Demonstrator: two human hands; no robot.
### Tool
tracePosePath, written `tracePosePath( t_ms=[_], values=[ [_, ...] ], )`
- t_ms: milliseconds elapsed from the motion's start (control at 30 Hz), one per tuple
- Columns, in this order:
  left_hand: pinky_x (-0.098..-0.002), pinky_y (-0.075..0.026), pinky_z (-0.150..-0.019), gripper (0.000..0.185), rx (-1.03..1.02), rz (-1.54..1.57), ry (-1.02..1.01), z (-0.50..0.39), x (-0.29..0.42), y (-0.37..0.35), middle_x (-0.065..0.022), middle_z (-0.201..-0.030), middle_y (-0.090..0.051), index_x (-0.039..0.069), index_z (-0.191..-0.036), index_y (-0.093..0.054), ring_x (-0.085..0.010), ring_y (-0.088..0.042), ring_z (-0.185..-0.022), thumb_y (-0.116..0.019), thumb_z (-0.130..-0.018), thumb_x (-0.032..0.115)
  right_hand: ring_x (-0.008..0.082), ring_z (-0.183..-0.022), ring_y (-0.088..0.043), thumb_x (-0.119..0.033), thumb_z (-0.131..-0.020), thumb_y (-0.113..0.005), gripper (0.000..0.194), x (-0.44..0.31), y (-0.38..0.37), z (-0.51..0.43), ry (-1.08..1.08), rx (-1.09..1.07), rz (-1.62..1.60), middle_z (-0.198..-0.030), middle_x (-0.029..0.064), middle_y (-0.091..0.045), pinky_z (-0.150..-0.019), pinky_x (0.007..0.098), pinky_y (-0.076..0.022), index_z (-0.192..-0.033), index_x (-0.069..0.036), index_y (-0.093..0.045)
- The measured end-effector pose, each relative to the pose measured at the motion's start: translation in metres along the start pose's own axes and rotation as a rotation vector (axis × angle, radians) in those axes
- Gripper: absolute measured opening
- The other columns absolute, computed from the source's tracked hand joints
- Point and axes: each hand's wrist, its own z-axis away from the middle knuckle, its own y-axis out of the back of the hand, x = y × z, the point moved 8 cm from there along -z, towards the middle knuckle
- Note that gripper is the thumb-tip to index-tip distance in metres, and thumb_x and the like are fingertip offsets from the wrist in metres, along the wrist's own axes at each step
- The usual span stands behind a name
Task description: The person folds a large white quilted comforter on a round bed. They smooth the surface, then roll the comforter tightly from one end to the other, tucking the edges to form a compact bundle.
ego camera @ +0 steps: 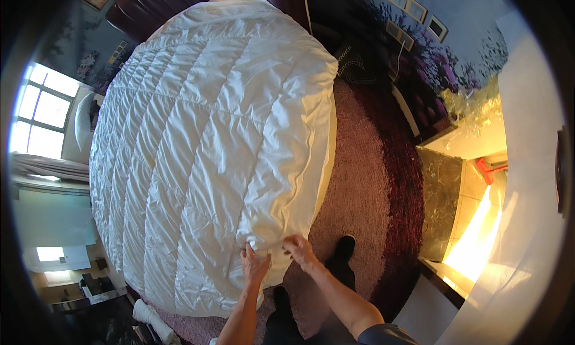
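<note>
A white quilted comforter point(211, 142) covers the bed in front of me, its stitched channels puckered and wrinkled. My left hand point(255, 265) rests on the comforter near its lower right corner, thumb and fingers spread apart against the cloth. Just to the right, my right hand point(300, 251) is at the comforter's side edge with its fingers curled in. Whether cloth is pinched between those fingers is too small to make out. Along the right side, the comforter's edge hangs down over the bed, with a flatter pale strip showing beside the puffed part.
A pink rug with a dark red border point(359, 165) lies under my feet. Behind the bed stands a dark padded headboard point(148, 12). A marble-look threshold point(440, 201) leads right to a tiled floor with a red-headed tool point(485, 170). A white roll point(152, 320) lies at lower left.
</note>
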Motion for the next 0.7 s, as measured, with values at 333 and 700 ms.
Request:
tracePosePath(
  t_ms=[333, 700],
  values=[
    [-0.0457, -0.044, -0.086, 0.047, -0.075, 0.377, -0.111, -0.004, 0.060, -0.009, -0.0176, -0.110, -0.056, 0.006, -0.115, -0.057, -0.0380, -0.052, -0.105, -0.071, -0.076, 0.028, 0.0170, -0.078, -0.063, -0.029, -0.075, -0.080, 0.054, -0.175, -0.002, -0.085, 0.053, 0.084, -0.125, -0.094, 0.0087, -0.066, -0.060, 0.0305, -0.0513, -0.110, 0.005, -0.057],
    [-0.0424, -0.051, -0.082, 0.034, 0.372, 0.353, -0.257, -0.039, 0.190, 0.030, -0.0204, -0.112, -0.057, 0.002, -0.110, -0.057, -0.0372, -0.057, -0.101, -0.069, -0.079, 0.009, 0.0150, -0.064, -0.062, -0.016, -0.080, -0.075, 0.034, -0.179, 0.058, -0.074, 0.064, 0.117, -0.121, -0.091, 0.0082, -0.068, -0.048, 0.0250, -0.0482, -0.107, 0.002, -0.064]
  ],
)
